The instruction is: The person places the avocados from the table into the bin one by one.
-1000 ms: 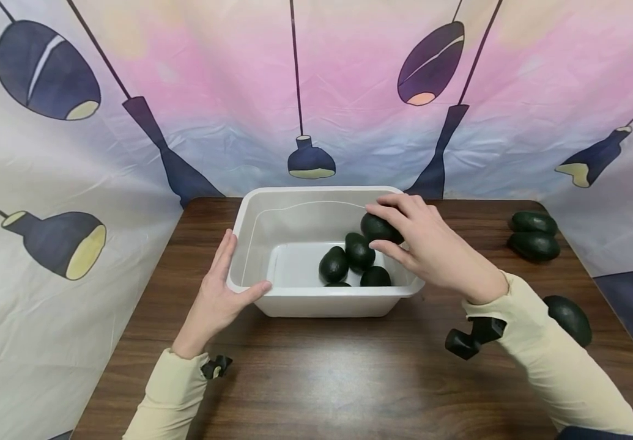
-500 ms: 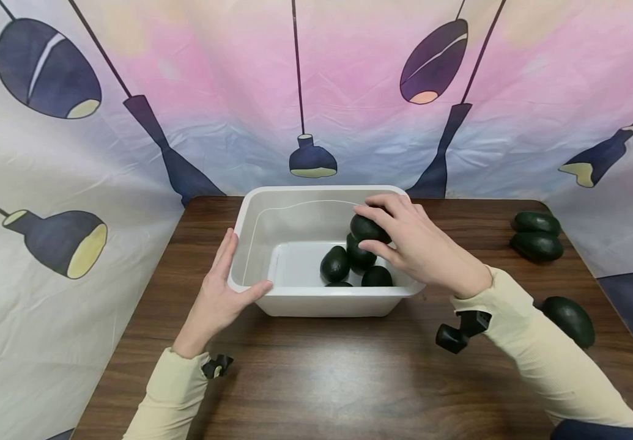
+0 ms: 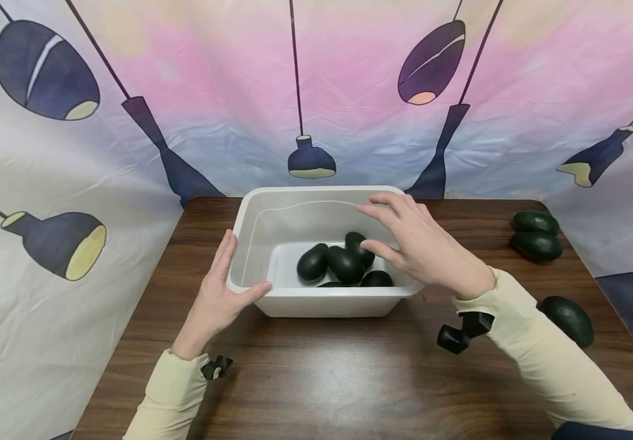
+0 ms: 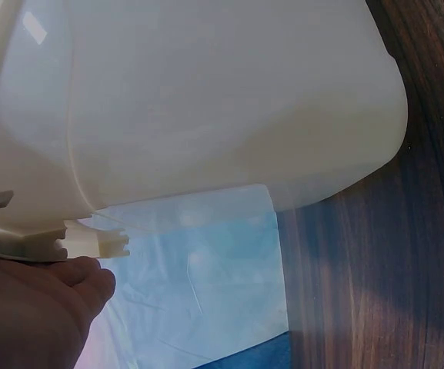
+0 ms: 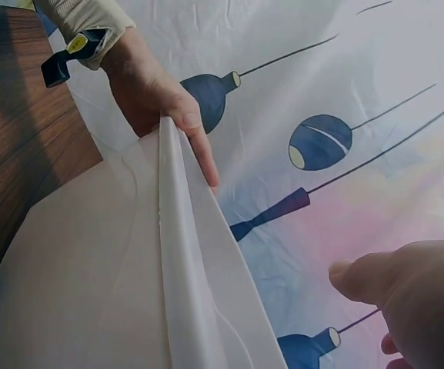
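Note:
A white plastic tub stands on the wooden table, with several dark green avocados inside. One avocado lies against its neighbours; the front rim partly hides others. At the tub's front left corner, my left hand holds the rim, thumb over the front edge and fingers along the left side. In the left wrist view, fingertips show at the rim. My right hand hovers over the tub's right side, thumb and fingers spread apart, holding nothing. The right wrist view shows its thumb held apart.
Two avocados, one behind the other, lie at the table's back right. Another avocado rests beside the right forearm. A printed cloth hangs directly behind the table.
My right hand moved left over the tub, then let go of its avocado, which now lies among the others. One avocado inside has shifted left. My left hand stays at the corner.

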A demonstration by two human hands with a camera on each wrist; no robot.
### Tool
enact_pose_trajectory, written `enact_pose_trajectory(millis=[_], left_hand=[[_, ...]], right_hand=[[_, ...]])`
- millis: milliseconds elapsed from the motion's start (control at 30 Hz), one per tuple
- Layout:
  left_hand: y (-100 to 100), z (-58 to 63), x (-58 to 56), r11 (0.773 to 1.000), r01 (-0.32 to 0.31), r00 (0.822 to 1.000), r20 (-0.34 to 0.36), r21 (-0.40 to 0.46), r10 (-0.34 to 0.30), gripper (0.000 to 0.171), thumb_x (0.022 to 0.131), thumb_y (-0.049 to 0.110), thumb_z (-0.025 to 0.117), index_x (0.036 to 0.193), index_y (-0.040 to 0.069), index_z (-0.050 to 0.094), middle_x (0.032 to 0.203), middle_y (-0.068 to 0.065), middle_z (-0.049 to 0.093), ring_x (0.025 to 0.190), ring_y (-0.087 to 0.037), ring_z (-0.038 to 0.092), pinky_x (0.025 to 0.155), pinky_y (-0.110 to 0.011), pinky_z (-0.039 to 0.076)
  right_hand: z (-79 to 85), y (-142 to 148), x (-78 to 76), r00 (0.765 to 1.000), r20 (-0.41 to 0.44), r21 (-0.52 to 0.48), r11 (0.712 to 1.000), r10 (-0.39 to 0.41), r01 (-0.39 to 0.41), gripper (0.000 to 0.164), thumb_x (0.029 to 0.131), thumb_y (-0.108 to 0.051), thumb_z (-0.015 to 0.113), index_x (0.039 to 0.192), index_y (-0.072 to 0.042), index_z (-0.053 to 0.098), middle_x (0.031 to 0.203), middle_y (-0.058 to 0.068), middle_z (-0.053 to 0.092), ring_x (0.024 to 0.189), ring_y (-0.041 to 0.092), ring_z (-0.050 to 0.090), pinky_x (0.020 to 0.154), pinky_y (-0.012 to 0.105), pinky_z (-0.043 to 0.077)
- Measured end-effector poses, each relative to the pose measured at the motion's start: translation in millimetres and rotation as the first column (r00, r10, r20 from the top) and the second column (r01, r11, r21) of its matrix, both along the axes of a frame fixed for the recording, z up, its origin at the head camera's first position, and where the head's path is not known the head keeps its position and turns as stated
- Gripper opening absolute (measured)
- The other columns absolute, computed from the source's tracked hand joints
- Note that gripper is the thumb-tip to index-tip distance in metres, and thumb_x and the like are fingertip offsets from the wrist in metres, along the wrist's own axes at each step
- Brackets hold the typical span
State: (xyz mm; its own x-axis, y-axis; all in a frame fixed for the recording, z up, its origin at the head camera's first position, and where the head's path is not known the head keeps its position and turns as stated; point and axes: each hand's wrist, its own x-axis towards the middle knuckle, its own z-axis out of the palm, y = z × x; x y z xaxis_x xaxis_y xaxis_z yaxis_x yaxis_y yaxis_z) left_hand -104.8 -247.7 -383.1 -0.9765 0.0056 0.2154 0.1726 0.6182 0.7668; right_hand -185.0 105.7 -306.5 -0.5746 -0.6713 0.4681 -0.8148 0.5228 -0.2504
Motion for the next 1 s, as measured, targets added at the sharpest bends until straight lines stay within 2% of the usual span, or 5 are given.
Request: enact_pose_trajectory(millis=[367, 600, 700, 867, 1000], left_hand=[[0.1, 0.4, 0.6, 1.000, -0.008, 1.000, -0.002, -0.011, 0.008, 0.105, 0.076, 0.036, 0.084, 0.156, 0.014, 0.019, 0.161, 0.009, 0.010, 0.145, -0.023, 0.018, 0.110, -0.055, 0.025], [0.2, 0.0, -0.1, 1.000, -0.001, 1.000, -0.002, -0.005, 0.001, 0.104, 0.077, 0.034, 0.083, 0.156, 0.013, 0.019, 0.161, 0.007, 0.010, 0.145, -0.024, 0.018, 0.110, -0.055, 0.024], [0.1, -0.5, 0.1, 1.000, 0.000, 1.000, 0.002, -0.004, 0.000, 0.104, 0.078, 0.034, 0.083, 0.156, 0.013, 0.018, 0.161, 0.006, 0.010, 0.145, -0.025, 0.018, 0.110, -0.055, 0.024], [-0.1, -1.0, 0.5, 1.000, -0.003, 1.000, 0.010, -0.001, 0.003, 0.104, 0.078, 0.034, 0.083, 0.156, 0.013, 0.018, 0.161, 0.006, 0.010, 0.146, -0.024, 0.017, 0.109, -0.056, 0.025], [-0.1, -0.6, 0.0, 1.000, -0.003, 1.000, 0.009, 0.000, 0.003, 0.104, 0.077, 0.034, 0.083, 0.156, 0.014, 0.018, 0.161, 0.007, 0.010, 0.145, -0.024, 0.017, 0.109, -0.055, 0.025]], right_hand=[[-0.2, 19.7, 2.4, 0.998, -0.002, -0.004, 0.998, -0.061, 0.061, 0.056, 0.088, -0.026, 0.073, 0.137, -0.009, 0.053, 0.137, 0.018, 0.046, 0.124, 0.036, 0.042, 0.090, 0.055, 0.034], [4.7, 44.8, 3.2, 0.994, -0.035, -0.075, 0.992, -0.108, 0.105, 0.058, 0.084, -0.016, 0.076, 0.137, -0.005, 0.053, 0.136, 0.022, 0.046, 0.121, 0.042, 0.042, 0.089, 0.059, 0.033], [8.2, 61.0, 2.1, 0.986, -0.024, -0.110, 0.981, -0.164, 0.160, 0.058, 0.083, -0.013, 0.077, 0.135, -0.003, 0.054, 0.137, 0.021, 0.046, 0.124, 0.043, 0.040, 0.091, 0.062, 0.031], [7.3, 96.5, -3.7, 0.951, 0.043, -0.121, 0.943, -0.306, 0.309, 0.056, 0.088, -0.016, 0.073, 0.138, -0.003, 0.052, 0.139, 0.023, 0.044, 0.128, 0.044, 0.036, 0.098, 0.063, 0.028], [-4.4, 131.0, -12.3, 0.897, 0.121, -0.096, 0.894, -0.426, 0.438, 0.054, 0.094, -0.020, 0.066, 0.141, -0.001, 0.047, 0.141, 0.027, 0.038, 0.128, 0.049, 0.031, 0.103, 0.065, 0.020]])
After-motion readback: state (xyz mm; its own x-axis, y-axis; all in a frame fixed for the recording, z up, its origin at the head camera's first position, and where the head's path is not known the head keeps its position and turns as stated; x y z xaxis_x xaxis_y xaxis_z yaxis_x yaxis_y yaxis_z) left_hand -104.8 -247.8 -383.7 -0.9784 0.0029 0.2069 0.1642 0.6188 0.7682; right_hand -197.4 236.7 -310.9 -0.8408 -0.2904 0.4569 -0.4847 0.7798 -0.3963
